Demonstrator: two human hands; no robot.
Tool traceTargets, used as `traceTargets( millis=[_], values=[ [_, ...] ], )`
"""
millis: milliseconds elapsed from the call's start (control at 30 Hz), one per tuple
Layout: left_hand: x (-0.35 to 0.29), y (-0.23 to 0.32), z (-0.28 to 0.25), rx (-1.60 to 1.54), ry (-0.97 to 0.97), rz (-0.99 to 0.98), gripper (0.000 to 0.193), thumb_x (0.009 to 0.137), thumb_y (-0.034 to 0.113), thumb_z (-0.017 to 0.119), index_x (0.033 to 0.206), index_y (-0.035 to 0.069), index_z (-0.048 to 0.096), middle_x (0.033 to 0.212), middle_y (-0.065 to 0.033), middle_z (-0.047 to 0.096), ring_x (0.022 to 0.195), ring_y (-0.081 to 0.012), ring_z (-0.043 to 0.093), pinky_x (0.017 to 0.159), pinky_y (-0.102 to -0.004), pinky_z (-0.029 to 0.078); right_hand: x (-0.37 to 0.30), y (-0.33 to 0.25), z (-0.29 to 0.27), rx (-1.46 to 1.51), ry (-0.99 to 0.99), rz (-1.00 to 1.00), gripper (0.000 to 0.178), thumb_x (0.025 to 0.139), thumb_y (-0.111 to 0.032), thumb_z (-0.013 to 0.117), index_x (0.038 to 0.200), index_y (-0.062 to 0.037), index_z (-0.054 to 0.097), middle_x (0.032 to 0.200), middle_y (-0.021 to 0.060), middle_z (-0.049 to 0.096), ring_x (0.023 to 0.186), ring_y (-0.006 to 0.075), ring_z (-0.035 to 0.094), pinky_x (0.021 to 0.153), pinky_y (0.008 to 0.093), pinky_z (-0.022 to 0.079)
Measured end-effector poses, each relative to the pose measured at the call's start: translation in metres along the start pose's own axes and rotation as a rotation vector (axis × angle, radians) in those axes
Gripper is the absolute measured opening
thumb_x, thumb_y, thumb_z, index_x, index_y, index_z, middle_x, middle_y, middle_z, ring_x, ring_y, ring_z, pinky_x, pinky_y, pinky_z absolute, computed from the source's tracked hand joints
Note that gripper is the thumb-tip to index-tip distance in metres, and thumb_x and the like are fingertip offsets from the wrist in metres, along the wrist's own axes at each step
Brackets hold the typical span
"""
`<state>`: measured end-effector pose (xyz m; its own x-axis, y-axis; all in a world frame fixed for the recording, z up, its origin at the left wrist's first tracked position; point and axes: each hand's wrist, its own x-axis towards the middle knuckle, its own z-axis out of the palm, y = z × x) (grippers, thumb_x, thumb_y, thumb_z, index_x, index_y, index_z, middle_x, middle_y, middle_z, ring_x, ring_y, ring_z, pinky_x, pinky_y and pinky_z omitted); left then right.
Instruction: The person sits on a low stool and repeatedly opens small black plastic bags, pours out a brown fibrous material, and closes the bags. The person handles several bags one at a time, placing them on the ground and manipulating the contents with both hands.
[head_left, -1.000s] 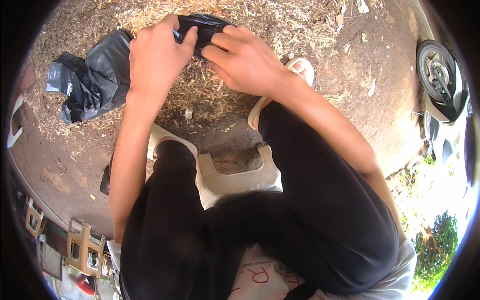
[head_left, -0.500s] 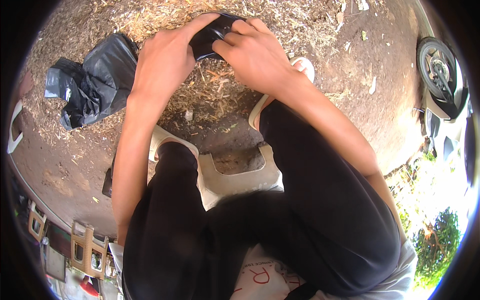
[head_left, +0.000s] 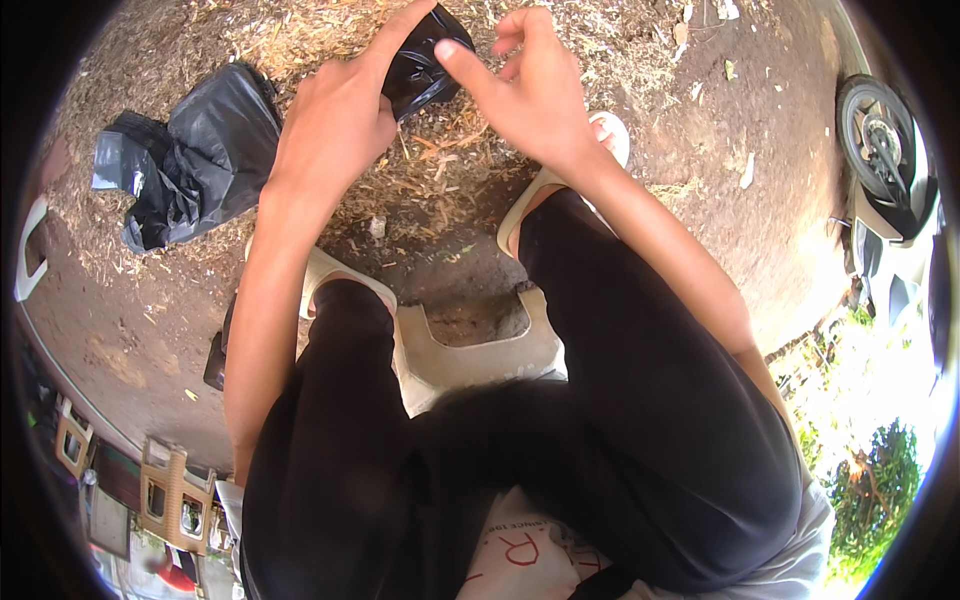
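Observation:
My left hand [head_left: 335, 120] grips a small, shiny black plastic bag [head_left: 422, 72] by its left side, above ground strewn with wood shavings. What fills the bag, if anything, cannot be seen. My right hand [head_left: 538, 100] is on the other side, its thumb tip at the bag's right edge. Its fingers are loosely bent, apart from the thumb, and nothing lies between them. Left of my left hand, a larger crumpled black plastic bag [head_left: 222, 140] rests on the ground.
Between my legs shows the edge of a beige plastic stool [head_left: 470, 365]. My sandalled feet stand on soil and shavings [head_left: 430, 190]. A motorcycle wheel [head_left: 876, 135] is at the far right. Brown plastic stools [head_left: 175, 500] stand at lower left, and a leafy plant [head_left: 885, 490] at lower right.
My right hand has let go of the small bag and moved right, its fingers coming apart. The left hand keeps its hold, and the bag now hangs more tilted.

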<state>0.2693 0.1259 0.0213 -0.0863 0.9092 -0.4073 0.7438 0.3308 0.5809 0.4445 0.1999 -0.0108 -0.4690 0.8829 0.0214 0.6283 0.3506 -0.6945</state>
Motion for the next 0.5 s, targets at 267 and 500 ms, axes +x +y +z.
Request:
traceTargets(
  millis=[267, 500],
  values=[
    [0.001, -0.023, 0.032, 0.054, 0.233, 0.112, 0.085, 0.077, -0.011, 0.054, 0.15, 0.034, 0.047, 0.088, -0.0218, 0.072, 0.079, -0.0427, 0.069, 0.079, -0.0518, 0.056, 0.013, 0.007, 0.003, 0.16, -0.343, 0.288, 0.02, 0.086, -0.016, 0.069, 0.074, -0.0014, 0.061, 0.067, 0.017, 0.069, 0.065, 0.028, 0.071, 0.065, 0.0398, 0.056],
    [0.001, -0.015, 0.035, 0.137, 0.199, 0.063, 0.084, 0.078, -0.007, 0.056, 0.15, 0.035, 0.048, 0.085, -0.0219, 0.071, 0.076, -0.0421, 0.069, 0.075, -0.0517, 0.057, 0.001, 0.024, 0.017, 0.181, -0.266, 0.253, 0.015, 0.077, -0.01, 0.073, 0.076, 0.0001, 0.061, 0.066, 0.0179, 0.066, 0.067, 0.0288, 0.072, 0.067, 0.04, 0.056]
  ],
)
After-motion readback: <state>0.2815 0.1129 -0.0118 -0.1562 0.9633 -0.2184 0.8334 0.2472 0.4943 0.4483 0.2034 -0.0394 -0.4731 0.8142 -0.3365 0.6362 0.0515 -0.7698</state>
